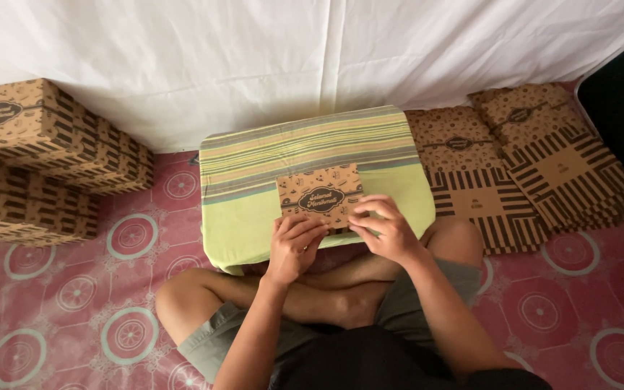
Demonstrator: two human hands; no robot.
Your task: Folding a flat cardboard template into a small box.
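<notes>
1. a brown printed cardboard box (320, 193) with a dark oval label is seen at the centre, lying flat.
2. folded brown boxes (34, 155) with dark stripes are stacked at the left.
3. flat brown box blanks (521, 162) are piled at the right.

— Left hand (294, 249)?
— Raised from lap, forearm angled up and inward, wrist bent, fingers curled tight, knuckles facing camera, thumb tucked toward centre.
— Right hand (386, 231)?
— Set just beside the left, slightly higher, forearm running in from lower right, fingers (370, 209) bent and spread forward, pressing down, thumb pointing toward the left hand.
— Rest of body?
— Seated cross-legged, bare knees splayed, elbows drawn near torso.
</notes>
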